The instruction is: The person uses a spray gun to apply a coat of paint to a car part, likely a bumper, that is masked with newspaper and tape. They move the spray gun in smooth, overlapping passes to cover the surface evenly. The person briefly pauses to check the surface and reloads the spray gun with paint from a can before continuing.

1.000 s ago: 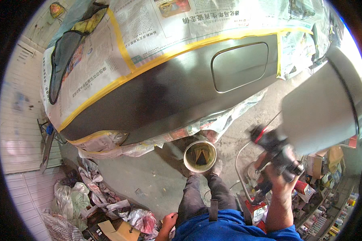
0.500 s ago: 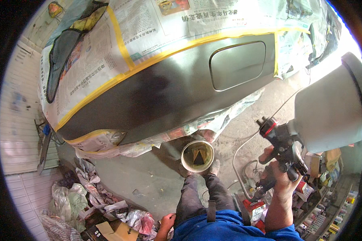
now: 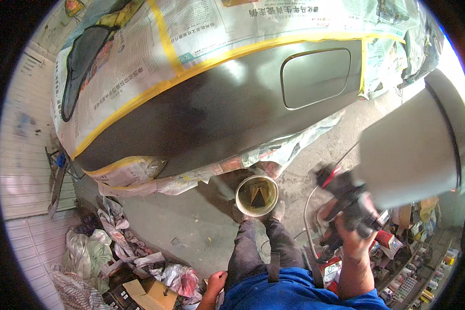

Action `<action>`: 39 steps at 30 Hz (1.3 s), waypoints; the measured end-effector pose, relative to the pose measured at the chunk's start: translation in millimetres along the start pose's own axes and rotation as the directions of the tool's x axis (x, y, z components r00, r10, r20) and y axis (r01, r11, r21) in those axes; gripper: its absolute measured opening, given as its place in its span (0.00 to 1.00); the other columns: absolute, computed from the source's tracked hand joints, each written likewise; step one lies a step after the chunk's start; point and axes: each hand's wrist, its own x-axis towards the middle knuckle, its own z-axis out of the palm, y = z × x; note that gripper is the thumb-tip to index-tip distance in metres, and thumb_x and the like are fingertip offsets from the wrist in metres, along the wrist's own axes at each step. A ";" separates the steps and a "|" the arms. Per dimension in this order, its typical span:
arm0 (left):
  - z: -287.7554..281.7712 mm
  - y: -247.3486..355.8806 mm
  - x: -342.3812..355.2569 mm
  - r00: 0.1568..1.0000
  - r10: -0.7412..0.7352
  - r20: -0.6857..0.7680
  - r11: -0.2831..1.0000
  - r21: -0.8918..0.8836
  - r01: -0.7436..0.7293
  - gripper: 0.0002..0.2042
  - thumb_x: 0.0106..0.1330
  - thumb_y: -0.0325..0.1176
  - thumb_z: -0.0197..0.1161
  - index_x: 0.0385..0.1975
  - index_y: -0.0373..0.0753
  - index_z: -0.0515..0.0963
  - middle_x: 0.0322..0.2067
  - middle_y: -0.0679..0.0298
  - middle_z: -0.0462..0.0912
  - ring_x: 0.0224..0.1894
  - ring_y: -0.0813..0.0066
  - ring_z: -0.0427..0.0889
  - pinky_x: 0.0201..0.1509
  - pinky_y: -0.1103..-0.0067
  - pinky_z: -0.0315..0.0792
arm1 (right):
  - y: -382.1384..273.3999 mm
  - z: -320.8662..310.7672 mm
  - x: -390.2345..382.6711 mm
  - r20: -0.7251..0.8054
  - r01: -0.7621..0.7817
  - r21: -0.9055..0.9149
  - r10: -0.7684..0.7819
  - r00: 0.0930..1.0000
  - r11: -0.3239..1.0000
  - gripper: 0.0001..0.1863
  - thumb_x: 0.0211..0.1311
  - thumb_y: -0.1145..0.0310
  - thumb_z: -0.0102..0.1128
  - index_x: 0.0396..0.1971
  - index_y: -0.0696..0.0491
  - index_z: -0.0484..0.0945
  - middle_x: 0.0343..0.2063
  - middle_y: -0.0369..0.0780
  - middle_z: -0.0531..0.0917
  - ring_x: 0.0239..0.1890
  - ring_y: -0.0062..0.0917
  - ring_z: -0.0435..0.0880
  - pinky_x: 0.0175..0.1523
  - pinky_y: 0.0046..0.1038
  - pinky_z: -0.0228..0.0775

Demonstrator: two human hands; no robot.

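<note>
My right hand [image 3: 352,238] is wrapped round the grip of a paint spray gun [image 3: 341,194], held out to the right over the floor. The gun is smeared by motion, and its large pale cup [image 3: 411,147] tilts up to the right. A hose runs from the gun's lower part. Ahead lies a dark grey car body panel [image 3: 206,111] with a rounded fuel flap [image 3: 316,77], apart from the gun. Yellow masking tape [image 3: 163,89] and newspaper [image 3: 139,67] border the panel. My left hand [image 3: 216,282] hangs beside my left thigh, fingers curled, with nothing seen in it.
A bucket [image 3: 257,195] stands at my feet, between me and the panel. The air hose [image 3: 306,217] loops across the floor on the right. Crumpled plastic and paper [image 3: 95,256] and an opened cardboard box [image 3: 150,295] lie at left. Shelves of small containers [image 3: 411,279] stand at lower right.
The spray gun in my right hand has swung slightly left, and its cup has tipped. The panel has shifted a little right in view. My left hand has hardly moved.
</note>
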 end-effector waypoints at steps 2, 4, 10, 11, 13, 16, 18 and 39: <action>-0.6 -2.2 -1.4 1.000 -0.012 0.006 1.000 -0.012 0.012 0.16 0.66 0.44 0.61 0.44 0.39 0.85 0.39 0.47 0.86 0.45 0.50 0.86 0.52 0.67 0.77 | -0.5 -1.2 0.1 0.043 -0.405 0.732 0.556 0.830 0.548 0.17 0.58 0.62 0.65 0.42 0.59 0.80 0.28 0.41 0.85 0.23 0.20 0.83 0.22 0.18 0.69; -1.7 -5.8 -2.5 0.999 -0.039 0.012 0.999 -0.037 0.040 0.16 0.66 0.43 0.61 0.44 0.39 0.85 0.38 0.46 0.86 0.45 0.50 0.86 0.51 0.67 0.78 | 0.3 -3.8 1.7 -0.115 -0.340 0.712 0.580 0.807 0.614 0.16 0.62 0.67 0.61 0.45 0.61 0.80 0.33 0.44 0.86 0.27 0.22 0.84 0.24 0.19 0.73; -11.2 -27.9 3.0 1.000 0.019 0.011 1.000 -0.020 -0.018 0.16 0.65 0.43 0.61 0.43 0.38 0.85 0.36 0.46 0.86 0.41 0.48 0.86 0.48 0.66 0.78 | -1.3 1.0 -9.0 -0.137 -0.400 0.707 0.667 0.732 0.584 0.14 0.64 0.70 0.58 0.46 0.62 0.80 0.35 0.45 0.86 0.27 0.22 0.84 0.22 0.19 0.74; -13.8 -32.5 4.9 1.000 0.013 0.023 1.000 -0.014 -0.013 0.16 0.65 0.42 0.61 0.42 0.38 0.85 0.35 0.46 0.86 0.41 0.48 0.86 0.47 0.66 0.78 | -3.3 6.3 -14.1 -0.157 -0.417 0.692 0.687 0.710 0.589 0.14 0.64 0.69 0.58 0.44 0.61 0.81 0.33 0.43 0.86 0.23 0.20 0.82 0.22 0.18 0.71; -19.9 -40.7 8.6 0.999 -0.005 0.041 1.000 0.003 0.005 0.15 0.65 0.42 0.61 0.41 0.38 0.85 0.34 0.47 0.86 0.39 0.48 0.87 0.45 0.66 0.78 | -7.8 15.9 -24.5 -0.195 -0.417 0.676 0.693 0.694 0.608 0.14 0.63 0.67 0.58 0.43 0.60 0.82 0.30 0.42 0.86 0.19 0.18 0.80 0.21 0.18 0.67; -29.9 -46.7 11.9 0.999 0.017 0.049 0.996 0.090 -0.022 0.14 0.65 0.42 0.61 0.39 0.37 0.85 0.32 0.49 0.86 0.37 0.51 0.87 0.43 0.67 0.78 | -15.4 32.1 -38.2 -0.217 -0.340 0.758 0.707 0.673 0.557 0.15 0.62 0.66 0.60 0.44 0.61 0.82 0.32 0.42 0.86 0.22 0.21 0.83 0.21 0.19 0.69; -34.6 -45.6 11.0 1.000 0.022 0.018 0.996 0.091 -0.023 0.15 0.64 0.43 0.63 0.37 0.37 0.86 0.31 0.49 0.87 0.36 0.54 0.88 0.41 0.67 0.78 | -17.2 28.5 -45.9 -0.082 -0.404 0.776 0.713 0.697 0.485 0.17 0.61 0.67 0.62 0.46 0.61 0.81 0.34 0.43 0.86 0.27 0.24 0.85 0.22 0.20 0.73; -77.2 -60.0 -0.1 0.995 -0.026 -0.097 0.996 0.087 0.034 0.18 0.68 0.45 0.61 0.27 0.33 0.80 0.20 0.50 0.81 0.27 0.51 0.83 0.33 0.63 0.74 | -29.0 40.9 -20.7 -0.106 -0.295 0.881 0.761 0.640 0.371 0.15 0.66 0.75 0.57 0.51 0.62 0.78 0.40 0.45 0.86 0.36 0.26 0.86 0.25 0.23 0.78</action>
